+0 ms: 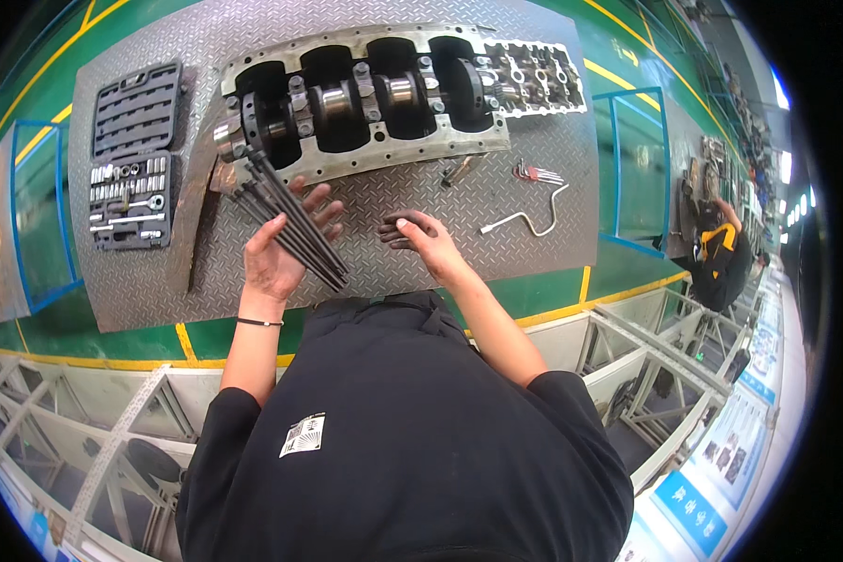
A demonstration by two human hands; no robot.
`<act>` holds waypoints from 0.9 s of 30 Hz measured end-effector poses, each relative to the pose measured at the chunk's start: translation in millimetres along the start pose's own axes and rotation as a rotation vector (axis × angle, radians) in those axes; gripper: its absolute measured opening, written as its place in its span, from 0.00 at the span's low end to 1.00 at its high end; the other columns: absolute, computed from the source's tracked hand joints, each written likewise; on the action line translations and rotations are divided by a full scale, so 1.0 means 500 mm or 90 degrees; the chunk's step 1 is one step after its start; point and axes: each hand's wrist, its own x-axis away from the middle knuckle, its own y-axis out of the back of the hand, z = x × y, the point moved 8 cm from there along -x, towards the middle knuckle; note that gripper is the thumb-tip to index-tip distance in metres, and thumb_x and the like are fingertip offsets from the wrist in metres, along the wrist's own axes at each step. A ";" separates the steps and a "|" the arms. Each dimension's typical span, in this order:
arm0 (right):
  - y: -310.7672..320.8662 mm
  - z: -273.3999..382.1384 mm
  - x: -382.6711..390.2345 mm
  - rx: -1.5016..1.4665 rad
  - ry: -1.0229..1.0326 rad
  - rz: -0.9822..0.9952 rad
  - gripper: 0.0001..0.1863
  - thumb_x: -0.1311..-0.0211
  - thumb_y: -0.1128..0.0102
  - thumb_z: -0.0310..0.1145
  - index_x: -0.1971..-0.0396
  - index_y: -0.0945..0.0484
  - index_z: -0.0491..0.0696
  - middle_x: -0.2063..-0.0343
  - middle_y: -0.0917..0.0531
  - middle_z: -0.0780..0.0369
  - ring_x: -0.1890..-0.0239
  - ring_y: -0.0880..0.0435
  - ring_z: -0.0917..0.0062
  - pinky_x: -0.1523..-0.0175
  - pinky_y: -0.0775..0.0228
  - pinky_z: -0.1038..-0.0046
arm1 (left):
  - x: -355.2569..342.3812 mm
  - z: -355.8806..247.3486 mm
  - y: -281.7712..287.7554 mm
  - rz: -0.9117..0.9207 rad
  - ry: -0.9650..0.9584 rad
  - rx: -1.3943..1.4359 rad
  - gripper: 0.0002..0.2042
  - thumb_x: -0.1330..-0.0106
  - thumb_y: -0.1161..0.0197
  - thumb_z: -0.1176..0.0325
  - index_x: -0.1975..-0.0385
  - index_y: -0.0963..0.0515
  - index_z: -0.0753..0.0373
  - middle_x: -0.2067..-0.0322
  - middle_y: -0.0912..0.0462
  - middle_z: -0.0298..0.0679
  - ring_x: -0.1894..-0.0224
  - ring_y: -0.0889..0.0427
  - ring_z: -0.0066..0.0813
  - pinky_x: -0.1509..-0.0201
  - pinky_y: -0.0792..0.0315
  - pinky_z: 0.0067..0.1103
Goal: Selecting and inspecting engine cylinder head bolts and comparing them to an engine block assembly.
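A bundle of long, thin black metal rods (295, 225) lies slantwise across my left hand (276, 262), with my thumb on one side and the fingers curled up on the other. The rods' upper ends reach the near left corner of the engine block (365, 155), where crankshaft journals and caps show. Apart from the rods, my right hand (423, 245) hovers over the table with its dirty fingers curled together and the thumb against them. I see nothing in it.
The patterned metal table (393, 262) also bears a cylinder head (539, 80), an open socket set (129, 201), a long brown bar (193, 215), a bent speed handle (534, 225), hex keys (539, 174) and a small metal part (456, 171). Another person (721, 253) works at the far right.
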 end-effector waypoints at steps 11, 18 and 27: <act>0.062 -0.021 0.011 -0.057 -0.004 -0.016 0.17 0.33 0.49 0.37 0.52 0.27 0.39 0.60 0.18 0.57 0.57 0.19 0.74 0.52 0.28 0.74 | -0.072 0.069 -0.073 0.021 0.057 0.008 0.31 0.42 0.43 0.64 0.35 0.42 0.56 0.37 0.39 0.46 0.35 0.41 0.48 0.33 0.43 0.43; 0.126 -0.020 0.022 -0.071 -0.002 -0.043 0.17 0.33 0.49 0.37 0.52 0.27 0.39 0.60 0.18 0.57 0.57 0.19 0.74 0.52 0.28 0.73 | -0.116 0.133 -0.099 0.015 0.101 0.023 0.31 0.44 0.42 0.65 0.37 0.40 0.58 0.38 0.38 0.50 0.36 0.39 0.53 0.34 0.41 0.41; 0.215 -0.014 0.020 -0.111 0.019 -0.069 0.18 0.33 0.49 0.37 0.52 0.28 0.39 0.59 0.19 0.57 0.57 0.19 0.73 0.52 0.27 0.72 | -0.176 0.166 -0.121 0.016 0.095 -0.012 0.30 0.42 0.43 0.64 0.36 0.40 0.57 0.38 0.38 0.47 0.35 0.40 0.50 0.32 0.44 0.42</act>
